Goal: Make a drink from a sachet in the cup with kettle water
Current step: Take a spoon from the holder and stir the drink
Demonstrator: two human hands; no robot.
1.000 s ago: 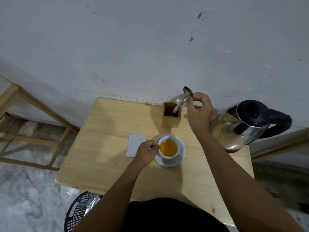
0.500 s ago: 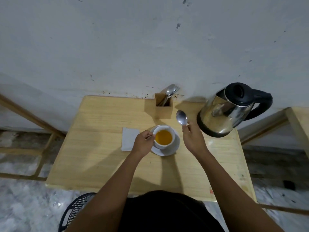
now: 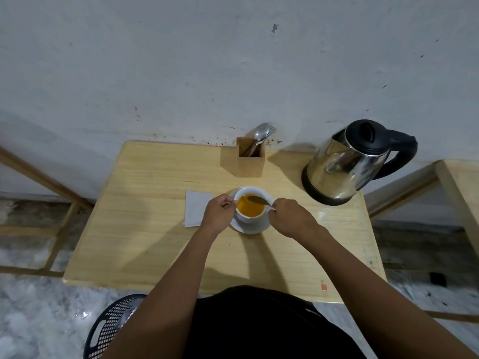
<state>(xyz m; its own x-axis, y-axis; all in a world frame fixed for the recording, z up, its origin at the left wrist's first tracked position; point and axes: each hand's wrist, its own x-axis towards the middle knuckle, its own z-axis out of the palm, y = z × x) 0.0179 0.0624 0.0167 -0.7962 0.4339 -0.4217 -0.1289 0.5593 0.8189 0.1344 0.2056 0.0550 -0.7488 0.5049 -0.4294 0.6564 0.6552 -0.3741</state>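
Note:
A white cup (image 3: 252,218) full of orange drink (image 3: 250,208) stands on a white saucer (image 3: 255,228) in the middle of the wooden table (image 3: 155,242). My left hand (image 3: 219,212) grips the cup's handle on its left side. My right hand (image 3: 291,220) holds a metal spoon (image 3: 258,200) by its handle, with the bowl of the spoon dipped into the drink. A steel kettle (image 3: 347,164) with a black lid and handle stands at the back right of the table.
A wooden cutlery holder (image 3: 250,161) with a spoon and a fork stands by the wall behind the cup. A white sachet or paper (image 3: 195,211) lies left of the saucer. A black mesh basket (image 3: 111,327) sits on the floor at lower left.
My right hand took the spoon from the holder, carried it down toward me and lowered its bowl into the drink. The left hand stayed on the cup's handle.

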